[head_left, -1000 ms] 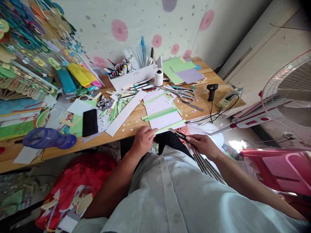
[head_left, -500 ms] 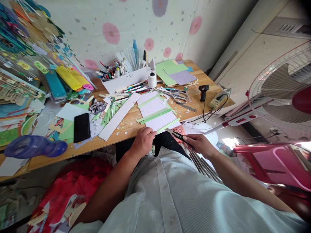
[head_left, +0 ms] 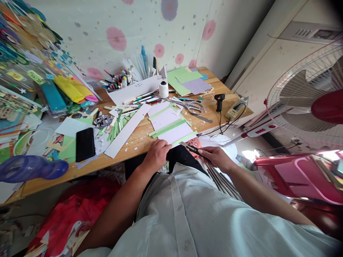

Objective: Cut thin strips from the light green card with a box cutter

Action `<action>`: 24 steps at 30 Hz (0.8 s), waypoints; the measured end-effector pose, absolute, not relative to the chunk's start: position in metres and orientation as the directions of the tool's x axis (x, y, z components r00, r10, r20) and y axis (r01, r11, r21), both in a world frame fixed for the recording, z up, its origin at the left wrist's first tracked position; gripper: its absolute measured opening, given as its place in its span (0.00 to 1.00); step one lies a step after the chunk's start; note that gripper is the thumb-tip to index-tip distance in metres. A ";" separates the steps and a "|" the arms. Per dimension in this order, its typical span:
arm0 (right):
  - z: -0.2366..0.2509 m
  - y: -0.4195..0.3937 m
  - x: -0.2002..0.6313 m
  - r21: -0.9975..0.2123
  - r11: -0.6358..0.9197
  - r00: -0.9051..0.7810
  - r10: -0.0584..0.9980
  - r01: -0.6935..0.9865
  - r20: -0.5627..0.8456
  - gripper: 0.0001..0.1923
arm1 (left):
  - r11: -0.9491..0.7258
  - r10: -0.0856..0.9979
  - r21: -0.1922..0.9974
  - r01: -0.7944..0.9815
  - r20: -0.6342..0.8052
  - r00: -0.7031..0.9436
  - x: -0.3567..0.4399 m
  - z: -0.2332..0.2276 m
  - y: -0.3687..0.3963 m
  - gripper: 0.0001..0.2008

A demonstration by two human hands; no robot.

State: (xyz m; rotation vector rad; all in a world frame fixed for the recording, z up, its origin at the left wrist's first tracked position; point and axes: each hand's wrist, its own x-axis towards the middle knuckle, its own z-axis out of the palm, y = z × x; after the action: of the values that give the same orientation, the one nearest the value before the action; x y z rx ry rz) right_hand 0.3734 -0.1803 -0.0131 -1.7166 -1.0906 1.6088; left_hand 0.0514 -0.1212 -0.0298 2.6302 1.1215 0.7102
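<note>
My left hand (head_left: 158,152) is at the desk's front edge, its fingers closed on the near corner of a pale lilac paper sheet (head_left: 171,134) with light green strips across it. One green strip (head_left: 185,138) runs along the sheet's near edge, from my left fingertips toward the right. My right hand (head_left: 216,157) grips a black utility knife (head_left: 197,150), blade out and pointing left. The blade tip lies close to the sheet's near edge; whether it touches the paper I cannot tell.
A long white strip (head_left: 127,131) lies left of the sheet beside green paper scraps (head_left: 118,128). Beyond are scissors (head_left: 194,106), a thread spool (head_left: 163,90) and a glue gun (head_left: 219,101). A black phone (head_left: 85,144) lies left; a fan (head_left: 302,96) stands right.
The whole view has shifted slightly, with the desk and wall sliding left in the picture. Both hands keep nearly the same pose, left on the paper and right on the knife.
</note>
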 end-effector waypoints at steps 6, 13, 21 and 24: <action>-0.013 -0.181 0.369 -0.839 -0.507 -0.040 0.851 0.197 -0.524 0.41 | -0.680 0.733 0.360 0.639 0.371 0.571 0.051 -0.030 -0.125 0.18; -0.005 -0.182 0.359 -0.838 -0.518 -0.022 0.848 0.171 -0.529 0.44 | -0.691 0.723 0.384 0.613 0.388 0.571 0.050 -0.034 -0.123 0.20; -0.008 -0.180 0.360 -0.829 -0.528 -0.048 0.838 0.181 -0.544 0.46 | -0.694 0.719 0.373 0.616 0.396 0.571 0.050 -0.034 -0.123 0.19; -0.010 -0.180 0.360 -0.832 -0.524 -0.052 0.840 0.186 -0.540 0.45 | -0.694 0.719 0.366 0.620 0.396 0.571 0.050 -0.035 -0.123 0.19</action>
State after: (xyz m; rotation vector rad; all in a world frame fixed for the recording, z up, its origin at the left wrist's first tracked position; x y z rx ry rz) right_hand 0.3599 -0.1804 -0.0101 -1.7028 -1.0912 1.6191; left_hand 0.0504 -0.1228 -0.0348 2.6157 1.1269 0.7863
